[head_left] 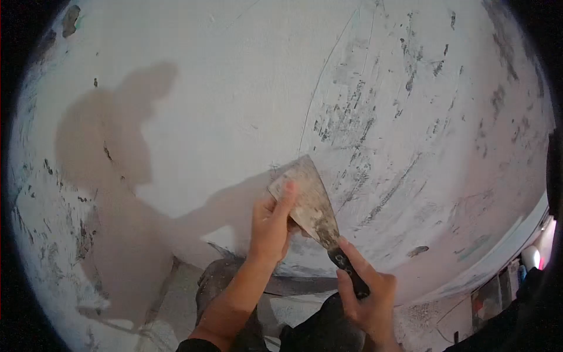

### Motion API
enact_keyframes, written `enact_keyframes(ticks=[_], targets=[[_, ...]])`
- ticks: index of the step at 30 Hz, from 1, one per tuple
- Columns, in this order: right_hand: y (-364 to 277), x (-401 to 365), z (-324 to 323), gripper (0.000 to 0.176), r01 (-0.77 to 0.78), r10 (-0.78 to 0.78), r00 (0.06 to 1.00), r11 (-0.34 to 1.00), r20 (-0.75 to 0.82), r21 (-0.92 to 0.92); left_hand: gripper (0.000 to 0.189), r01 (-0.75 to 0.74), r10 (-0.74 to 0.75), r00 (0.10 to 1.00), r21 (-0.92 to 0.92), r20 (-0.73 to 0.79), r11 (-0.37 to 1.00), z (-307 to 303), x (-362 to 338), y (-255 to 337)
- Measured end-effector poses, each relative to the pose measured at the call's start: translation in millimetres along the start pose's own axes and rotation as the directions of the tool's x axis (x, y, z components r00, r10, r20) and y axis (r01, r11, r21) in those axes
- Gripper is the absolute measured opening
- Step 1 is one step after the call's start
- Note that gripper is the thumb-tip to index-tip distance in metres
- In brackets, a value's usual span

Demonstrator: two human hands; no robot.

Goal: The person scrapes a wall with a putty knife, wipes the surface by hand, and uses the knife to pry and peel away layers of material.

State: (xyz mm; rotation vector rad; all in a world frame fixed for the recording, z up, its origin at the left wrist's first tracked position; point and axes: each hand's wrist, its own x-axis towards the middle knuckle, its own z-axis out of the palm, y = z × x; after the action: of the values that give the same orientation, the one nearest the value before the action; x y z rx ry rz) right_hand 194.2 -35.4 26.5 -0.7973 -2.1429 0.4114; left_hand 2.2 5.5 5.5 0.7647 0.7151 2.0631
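Note:
A putty knife with a wide, stained metal blade and a black handle is held up in front of a white, patchy wall. My left hand grips the blade near its left edge, with the thumb on the face of the blade and the other fingers behind it. Around the black handle, at the lower right, my right hand is closed, its index finger stretched along toward the blade. The blade points up and to the left.
Dark scuffs and scrape marks cover the wall's right side and far left. A shadow falls on its left part. Below are my knees and the dusty floor. A box-like container with items stands at lower right.

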Motion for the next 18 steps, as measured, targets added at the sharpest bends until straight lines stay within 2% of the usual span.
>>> enact_keyframes(ticks=[1, 3, 4, 6, 7, 8, 9, 12, 13, 14, 15, 16, 18], targets=[[-1, 0, 1, 0.060, -0.008, 0.008, 1.000, 1.000, 0.005, -0.003, 0.039, -0.010, 0.008, 0.998, -0.031, -0.058, 0.999, 5, 4, 7], [-7, 1, 5, 0.057, -0.131, 0.131, 0.990, 0.991, 0.056, -0.004, 0.039, 0.023, -0.025, 0.998, -0.024, -0.057, 0.999, 6, -1, 1], [-9, -2, 3, 0.057, -0.138, 0.138, 0.989, 0.990, 0.057, -0.001, 0.039, 0.036, -0.037, 0.997, -0.021, -0.065, 0.999, 5, -2, 0], [-13, 2, -3, 0.048, -0.127, 0.126, 0.992, 0.988, 0.027, 0.084, 0.039, 0.017, -0.019, 0.998, -0.023, -0.068, 1.000, 5, 6, 6], [-10, 7, 1, 0.048, -0.122, 0.120, 0.992, 0.989, 0.032, 0.083, 0.039, -0.037, 0.033, 0.995, -0.037, -0.091, 0.999, 4, 9, 8], [-6, 12, 9, 0.052, -0.049, 0.049, 0.999, 0.997, 0.011, 0.059, 0.038, -0.076, 0.071, 0.992, -0.044, -0.109, 0.996, 1, 10, 8], [-4, 15, 13, 0.056, 0.026, -0.026, 1.000, 0.999, -0.010, 0.032, 0.037, -0.063, 0.061, 0.997, -0.034, -0.045, 0.997, -8, 15, 6], [-12, 4, 10, 0.053, -0.003, 0.005, 1.000, 0.998, -0.030, 0.059, 0.037, 0.008, -0.007, 1.000, 0.031, -0.003, 0.999, -11, 6, 8], [-18, -1, 9, 0.053, 0.001, 0.000, 1.000, 0.998, -0.024, 0.063, 0.039, 0.017, -0.017, 1.000, -0.016, -0.016, 1.000, -1, 3, 11], [-24, -5, 6, 0.047, -0.136, 0.141, 0.989, 0.985, -0.037, 0.105, 0.039, 0.009, -0.009, 1.000, -0.020, -0.023, 1.000, -2, 5, 10], [-27, -7, 6, 0.041, -0.276, 0.284, 0.958, 0.951, -0.041, 0.142, 0.039, 0.014, -0.014, 0.999, 0.005, 0.039, 1.000, -5, 4, 6], [-25, -5, 9, 0.041, -0.275, 0.283, 0.959, 0.952, -0.035, 0.136, 0.040, 0.019, -0.022, 0.994, 0.031, 0.105, 0.999, -8, 5, 4], [-15, -1, 17, 0.040, -0.144, 0.158, 0.979, 0.983, -0.126, 0.110, 0.040, 0.004, -0.006, 0.993, 0.017, 0.118, 1.000, -6, 10, 6]])
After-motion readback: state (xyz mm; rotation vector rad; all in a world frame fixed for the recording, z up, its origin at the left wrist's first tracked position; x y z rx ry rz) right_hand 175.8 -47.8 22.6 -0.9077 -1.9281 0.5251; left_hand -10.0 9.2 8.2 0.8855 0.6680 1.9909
